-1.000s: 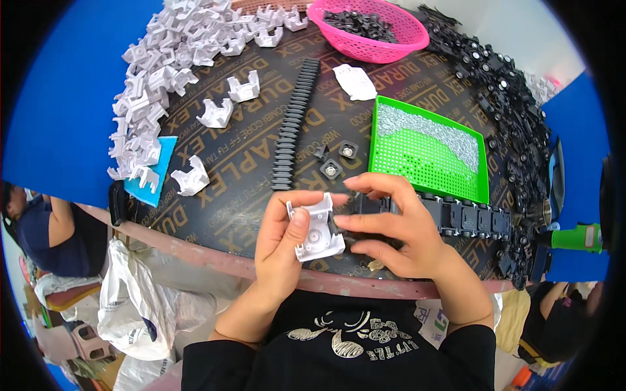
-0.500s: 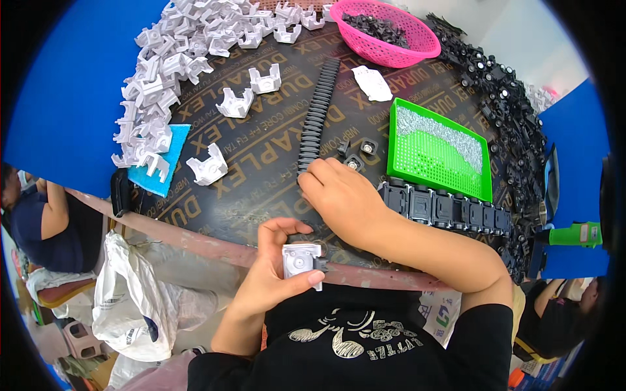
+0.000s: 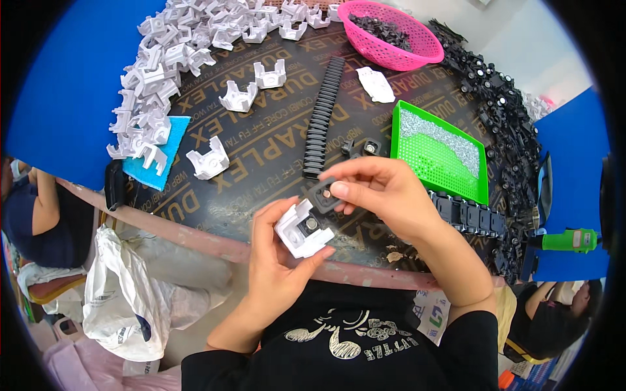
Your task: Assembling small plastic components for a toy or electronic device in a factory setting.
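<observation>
My left hand [image 3: 277, 260] holds a white plastic bracket [image 3: 301, 229] over the near edge of the dark round table [image 3: 215, 195]. A small metal piece sits inside the bracket. My right hand [image 3: 381, 192] pinches a small black square part [image 3: 323, 193] just above the bracket, touching its upper edge. Both hands are close together in front of my chest.
A heap of white brackets [image 3: 163, 65] lies at the far left, three loose ones nearer. A black link strip [image 3: 321, 117] runs down the middle. A green tray [image 3: 438, 153] of small screws, a pink basket [image 3: 391, 32], and a pile of black parts [image 3: 502, 111] sit right. A black chain [image 3: 466, 212] lies beside my right wrist.
My right hand reached onto the table, picked up a black part and came back to the bracket. My left hand kept the white bracket and lifted it toward the right hand.
</observation>
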The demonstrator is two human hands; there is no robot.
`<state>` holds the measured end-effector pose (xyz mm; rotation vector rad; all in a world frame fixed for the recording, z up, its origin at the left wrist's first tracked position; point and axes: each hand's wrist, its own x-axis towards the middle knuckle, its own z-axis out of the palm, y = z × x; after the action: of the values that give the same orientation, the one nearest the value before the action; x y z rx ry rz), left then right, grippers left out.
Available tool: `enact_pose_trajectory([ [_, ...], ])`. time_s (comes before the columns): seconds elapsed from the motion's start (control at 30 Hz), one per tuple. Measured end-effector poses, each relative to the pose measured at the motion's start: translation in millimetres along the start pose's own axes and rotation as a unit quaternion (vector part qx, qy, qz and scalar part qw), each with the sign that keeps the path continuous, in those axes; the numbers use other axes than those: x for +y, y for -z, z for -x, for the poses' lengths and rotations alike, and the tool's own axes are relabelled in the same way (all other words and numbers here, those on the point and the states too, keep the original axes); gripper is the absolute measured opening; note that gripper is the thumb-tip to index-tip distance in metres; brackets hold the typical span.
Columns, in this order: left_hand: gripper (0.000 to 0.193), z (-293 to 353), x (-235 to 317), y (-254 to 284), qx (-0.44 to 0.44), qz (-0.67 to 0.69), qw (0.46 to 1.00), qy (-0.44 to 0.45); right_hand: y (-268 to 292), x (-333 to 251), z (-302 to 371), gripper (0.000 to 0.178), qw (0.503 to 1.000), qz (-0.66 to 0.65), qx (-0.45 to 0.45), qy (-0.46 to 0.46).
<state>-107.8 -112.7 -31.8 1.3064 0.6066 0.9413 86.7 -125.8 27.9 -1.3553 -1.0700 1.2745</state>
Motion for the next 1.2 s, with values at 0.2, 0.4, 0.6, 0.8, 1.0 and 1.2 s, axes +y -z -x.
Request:
enact_pose_trajectory([
  [0.2,0.076,-20.5,9.8,-25.6,-0.008,-0.13,0.981,-0.141,5.3,-5.3,26.4,0.022,0.993,-0.116,0.019,0.0],
  [0.4,0.077,-27.0,6.7,-43.4,-0.012,-0.13,0.979,-0.155,14.9,3.2,36.1,0.016,0.984,-0.172,0.024,0.045],
  [0.6,0.079,-29.7,3.7,-54.0,-0.012,-0.143,0.977,-0.158,16.9,7.9,42.1,0.014,0.977,-0.188,0.055,0.084],
  [0.8,0.078,-35.9,-0.7,-57.1,-0.039,-0.134,0.981,-0.138,27.8,-1.5,44.0,0.022,0.983,-0.118,0.078,0.116],
  [1.0,0.077,-37.0,0.4,-61.0,-0.058,-0.126,0.985,-0.106,37.7,-1.3,44.6,0.025,0.997,0.016,0.055,0.053],
  [1.2,0.077,-37.5,-2.8,-63.7,-0.051,-0.152,0.976,-0.147,34.1,8.7,42.0,0.015,0.994,-0.07,0.044,0.073],
])
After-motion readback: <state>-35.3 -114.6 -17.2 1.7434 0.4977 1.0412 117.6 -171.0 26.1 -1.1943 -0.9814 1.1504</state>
